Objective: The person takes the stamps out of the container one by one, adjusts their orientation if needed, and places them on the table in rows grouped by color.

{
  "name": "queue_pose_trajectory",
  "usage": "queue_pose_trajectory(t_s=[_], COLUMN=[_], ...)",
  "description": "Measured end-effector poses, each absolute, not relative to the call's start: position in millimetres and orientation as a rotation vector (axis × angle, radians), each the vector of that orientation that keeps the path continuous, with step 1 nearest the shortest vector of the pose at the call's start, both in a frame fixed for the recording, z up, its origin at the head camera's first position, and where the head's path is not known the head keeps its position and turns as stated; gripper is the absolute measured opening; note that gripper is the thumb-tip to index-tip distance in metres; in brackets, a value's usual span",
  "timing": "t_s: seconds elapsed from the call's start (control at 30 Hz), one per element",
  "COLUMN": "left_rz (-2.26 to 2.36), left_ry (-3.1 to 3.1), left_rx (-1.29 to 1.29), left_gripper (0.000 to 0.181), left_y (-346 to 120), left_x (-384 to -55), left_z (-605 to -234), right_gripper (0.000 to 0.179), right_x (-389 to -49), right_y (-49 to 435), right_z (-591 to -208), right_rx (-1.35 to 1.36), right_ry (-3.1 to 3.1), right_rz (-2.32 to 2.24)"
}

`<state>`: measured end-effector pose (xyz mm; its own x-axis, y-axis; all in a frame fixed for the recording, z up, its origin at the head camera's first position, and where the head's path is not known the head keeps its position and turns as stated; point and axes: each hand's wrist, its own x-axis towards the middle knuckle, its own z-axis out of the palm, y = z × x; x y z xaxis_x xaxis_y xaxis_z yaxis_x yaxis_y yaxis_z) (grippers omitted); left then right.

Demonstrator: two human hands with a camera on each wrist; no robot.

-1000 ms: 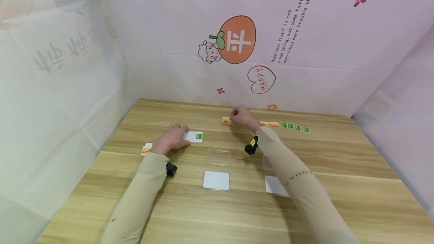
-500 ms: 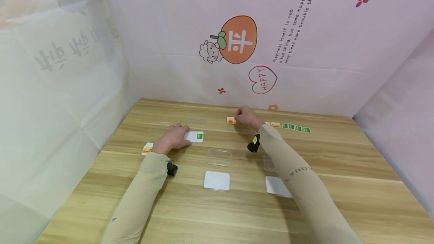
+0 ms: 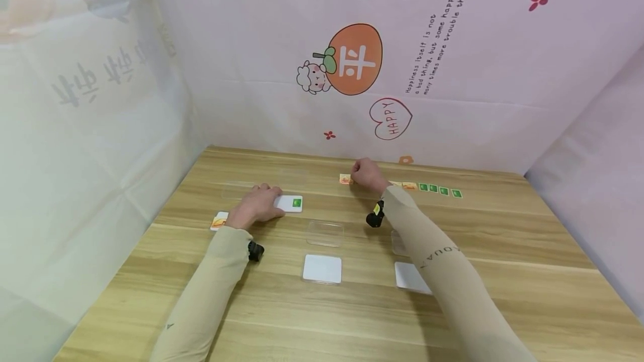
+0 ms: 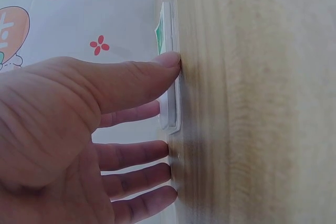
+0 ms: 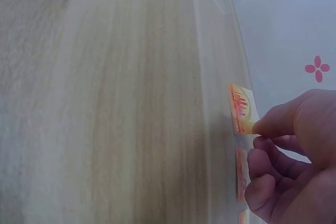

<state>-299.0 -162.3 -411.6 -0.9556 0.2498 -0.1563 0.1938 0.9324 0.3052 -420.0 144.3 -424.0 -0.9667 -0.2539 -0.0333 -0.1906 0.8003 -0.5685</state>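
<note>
My left hand (image 3: 259,204) spans a white card (image 3: 287,203) bearing a small green sticker at its right end. In the left wrist view, the thumb presses its near edge, with the index finger at the opposite side and the other fingers on the table. Near the back wall, my right hand (image 3: 368,175) pinches the corner of an orange-and-yellow sticker (image 5: 242,109) between thumb and index finger. That sticker is tilted up from the table in the right wrist view. Below it, another orange sticker (image 5: 241,174) lies partly behind the curled fingers.
Several green stickers (image 3: 432,187) continue the row to the right. A white card with an orange sticker (image 3: 218,220) lies left of my left wrist. Clear plastic cases (image 3: 325,233) and white cards (image 3: 322,268) lie nearer me; my right sleeve partly covers others.
My right hand and the orange sticker have shifted slightly to the right along the back of the table. The left hand stays on the white card.
</note>
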Motion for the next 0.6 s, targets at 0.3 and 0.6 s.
queue_pose_trajectory(t_s=[0.3, 0.6], left_rz=[0.427, 0.434], left_ry=[2.899, 2.899], left_rx=[0.334, 0.328], left_gripper=[0.059, 0.060], left_y=[-162.1, -162.9], left_x=[-299.2, -299.2], left_z=[-411.3, -414.1], right_gripper=[0.009, 0.007], right_x=[-420.2, -414.7], right_y=[142.6, 139.3], right_z=[-426.5, -423.6], right_rx=[-0.312, -0.287], right_ry=[2.916, 2.935], right_rz=[-0.840, -0.771])
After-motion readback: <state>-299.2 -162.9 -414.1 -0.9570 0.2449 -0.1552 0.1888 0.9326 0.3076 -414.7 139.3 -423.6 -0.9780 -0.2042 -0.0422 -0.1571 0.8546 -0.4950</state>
